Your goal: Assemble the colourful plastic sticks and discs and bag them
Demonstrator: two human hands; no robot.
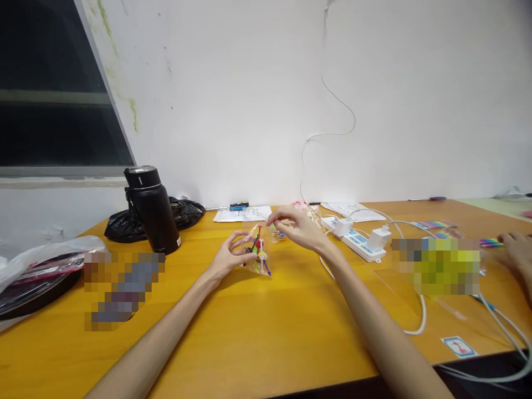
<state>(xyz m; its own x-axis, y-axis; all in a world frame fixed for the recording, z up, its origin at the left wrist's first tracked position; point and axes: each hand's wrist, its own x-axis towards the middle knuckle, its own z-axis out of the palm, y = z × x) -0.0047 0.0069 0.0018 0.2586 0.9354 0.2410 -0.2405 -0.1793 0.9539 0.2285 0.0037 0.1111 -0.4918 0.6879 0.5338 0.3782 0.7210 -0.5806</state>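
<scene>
My left hand is closed on a small clear plastic bag, low over the table. Inside the bag are small sticks and knobs in red, green, white, yellow, dark blue and black. Just right of it and a little higher, my right hand hovers with bent fingers and a gap between thumb and forefinger. Nothing shows in that hand. Behind it, partly hidden, lies another clear bag with small coloured pieces.
A black bottle stands left, by a black plastic bag. A white power strip with chargers and cables lies right. Papers and a screwdriver lie near the wall. Another person's hand rests far right. Two patches are blurred.
</scene>
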